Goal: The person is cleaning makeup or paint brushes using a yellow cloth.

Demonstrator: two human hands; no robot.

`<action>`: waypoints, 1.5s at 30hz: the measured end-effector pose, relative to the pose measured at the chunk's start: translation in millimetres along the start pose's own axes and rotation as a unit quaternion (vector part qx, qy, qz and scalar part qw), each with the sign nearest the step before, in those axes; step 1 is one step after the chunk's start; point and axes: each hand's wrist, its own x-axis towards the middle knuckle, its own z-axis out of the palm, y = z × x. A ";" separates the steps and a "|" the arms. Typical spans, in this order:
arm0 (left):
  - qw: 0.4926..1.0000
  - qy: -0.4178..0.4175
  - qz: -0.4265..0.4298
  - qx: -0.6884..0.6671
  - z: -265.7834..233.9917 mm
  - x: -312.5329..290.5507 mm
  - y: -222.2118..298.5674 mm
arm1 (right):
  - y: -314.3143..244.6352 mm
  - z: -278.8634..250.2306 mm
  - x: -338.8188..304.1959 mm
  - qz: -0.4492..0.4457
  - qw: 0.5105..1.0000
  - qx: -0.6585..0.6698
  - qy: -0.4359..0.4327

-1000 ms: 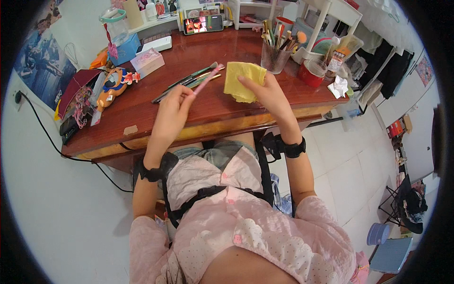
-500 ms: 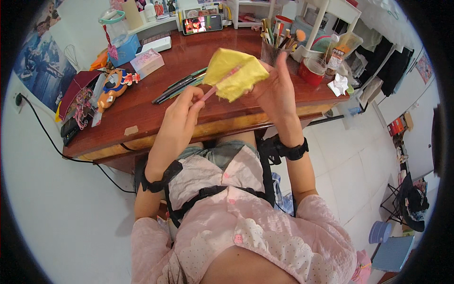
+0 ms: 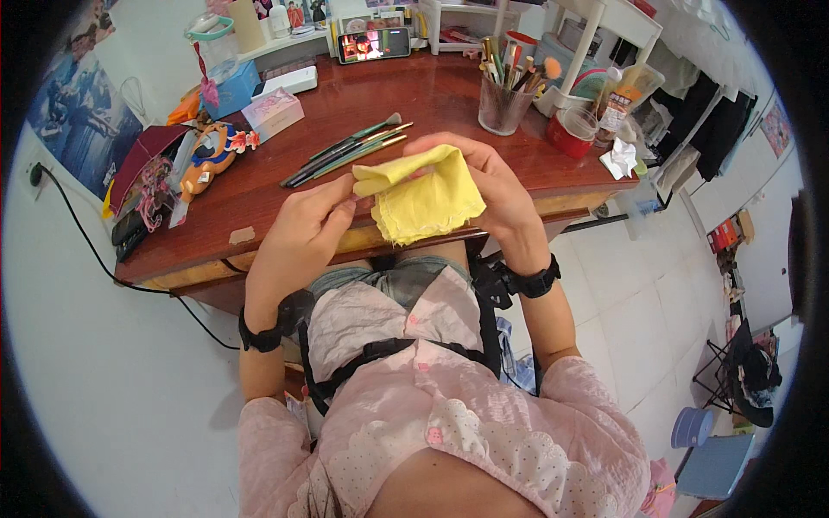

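A folded yellow cloth (image 3: 429, 203) hangs between my two hands above the front edge of the desk, its frayed lower edge toward me. My left hand (image 3: 302, 231) is closed, thumb and fingers pinching at the cloth's left corner. My right hand (image 3: 492, 186) is curled around the cloth's right side and back, fingers behind the upper fold. A slim pink handle seen earlier is hidden now, in the fold or in my left fingers. Several makeup brushes (image 3: 350, 154) lie side by side on the desk just beyond my left hand.
On the brown desk (image 3: 380, 91), a clear cup (image 3: 503, 108) of brushes stands beyond my right hand, near a red-based jar (image 3: 570, 131) and crumpled tissue (image 3: 619, 160). A phone (image 3: 374, 46) leans at the back. Small boxes (image 3: 273, 112) and an orange plush toy (image 3: 207, 160) sit left.
The cloth has come nearer to me and is folded over, hiding the pink handle. My left hand has moved down and left; my right has turned and closed around the cloth.
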 end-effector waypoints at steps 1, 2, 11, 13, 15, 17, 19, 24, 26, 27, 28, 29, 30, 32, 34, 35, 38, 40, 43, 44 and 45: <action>1.000 0.001 -0.001 0.000 -2.1 -0.4 -1.3 | 0.8 0.8 -1.3 0.015 0.999 -0.005 0.035; 1.000 -0.023 -0.017 0.004 -4.9 -0.2 -2.8 | 2.4 0.5 -1.5 0.015 0.999 -0.004 0.034; 0.999 -0.013 0.015 0.036 -1.5 -0.2 1.8 | 2.9 6.9 -5.1 0.030 0.997 -0.067 -0.015; 0.999 -0.002 0.031 0.035 -1.0 -1.0 1.6 | -3.8 14.6 -5.8 0.065 0.994 -0.087 0.003; 0.999 0.007 0.031 0.012 -1.7 -1.6 6.1 | -6.8 17.5 -6.1 0.100 0.989 -0.106 0.020; 0.999 -0.005 0.041 0.031 -2.6 -1.9 0.8 | -7.3 17.7 -6.5 0.085 0.991 -0.099 0.007; 0.997 -0.017 0.052 0.050 -2.4 -1.2 -2.0 | -6.3 19.0 -8.1 0.078 0.994 -0.074 0.006; 0.999 -0.047 0.025 -0.002 -2.4 1.6 -7.7 | 1.1 16.5 -6.6 0.069 0.998 0.011 -0.009; 0.998 -0.060 0.016 0.001 -5.0 1.1 -9.8 | -3.0 18.7 -7.9 0.097 0.995 -0.015 0.000; 0.997 -0.073 0.007 0.004 -5.9 0.7 -10.4 | -4.7 20.2 -8.4 0.096 0.995 -0.015 0.000; 0.997 -0.073 0.007 0.004 -6.1 0.4 -10.1 | -6.2 21.7 -8.8 0.085 0.995 -0.045 -0.008; 0.997 -0.082 -0.006 -0.007 -6.3 0.2 -9.7 | -6.8 22.5 -8.9 0.073 0.994 -0.075 -0.016; 0.995 -0.092 -0.018 -0.019 -6.4 0.8 -9.0 | -6.2 22.4 -8.8 0.072 0.994 -0.075 -0.016; 0.996 -0.086 -0.002 -0.029 -1.7 0.0 -13.4 | -2.2 21.7 -8.0 0.053 0.996 -0.057 -0.039; 0.996 -0.081 0.014 -0.039 0.0 0.4 -14.1 | 1.8 19.5 -7.4 0.060 0.997 -0.037 -0.036; 0.996 -0.081 0.014 -0.036 -0.4 1.0 -12.8 | 2.4 18.9 -7.3 0.067 0.997 -0.018 -0.034; 0.996 -0.084 0.013 -0.036 -3.5 0.2 -11.0 | -8.9 24.7 -9.0 0.100 0.992 -0.072 -0.015; 0.995 -0.088 0.015 -0.039 -5.1 -0.2 -10.8 | -9.9 28.4 -11.2 0.092 0.994 -0.061 -0.017; 0.993 -0.106 -0.008 -0.048 -6.0 -0.4 -10.9 | -9.3 30.1 -10.0 0.073 0.996 -0.040 -0.027; 0.993 -0.106 -0.009 -0.056 -5.4 -0.3 -10.1 | -8.8 30.1 -9.3 0.063 0.997 -0.029 -0.035; 0.992 -0.106 -0.010 -0.064 -4.6 -0.2 -9.3 | -7.9 29.0 -8.8 0.063 0.997 -0.029 -0.035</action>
